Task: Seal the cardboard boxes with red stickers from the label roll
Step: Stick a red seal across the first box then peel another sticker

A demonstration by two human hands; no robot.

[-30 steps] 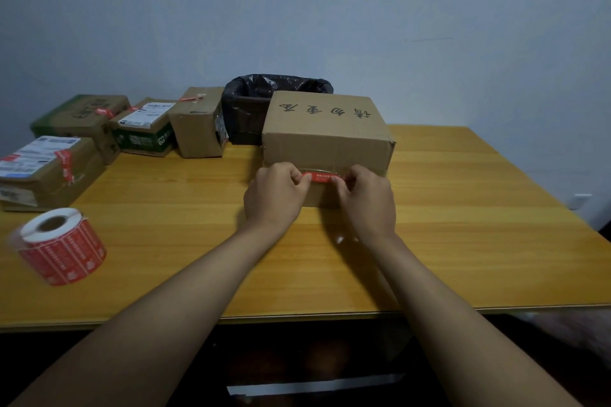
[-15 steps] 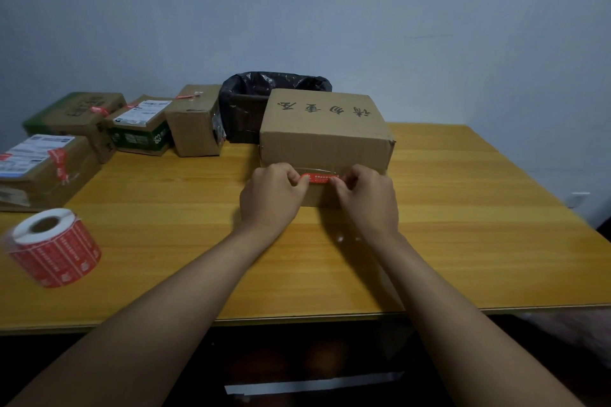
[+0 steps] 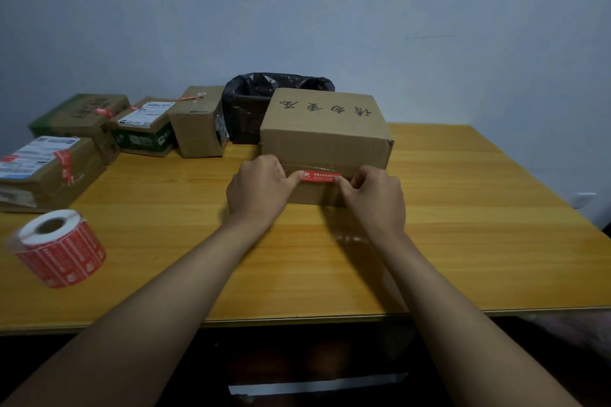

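Nothing has shifted: left hand (image 3: 261,188) and right hand (image 3: 375,198) still pinch one red sticker (image 3: 320,175) against the center cardboard box (image 3: 325,129); four sealed boxes (image 3: 139,129) upper left, one label roll (image 3: 59,249).

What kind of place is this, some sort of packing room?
Probably a small home or office packing station, not a warehouse: one wooden table against a bare wall, several taped, labelled parcels stacked at its left, and a red label roll within reach.

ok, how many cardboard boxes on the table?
5: one at centre under both hands, four at left: near edge, green-printed rear, labelled green-sided, plain one beside the bin.
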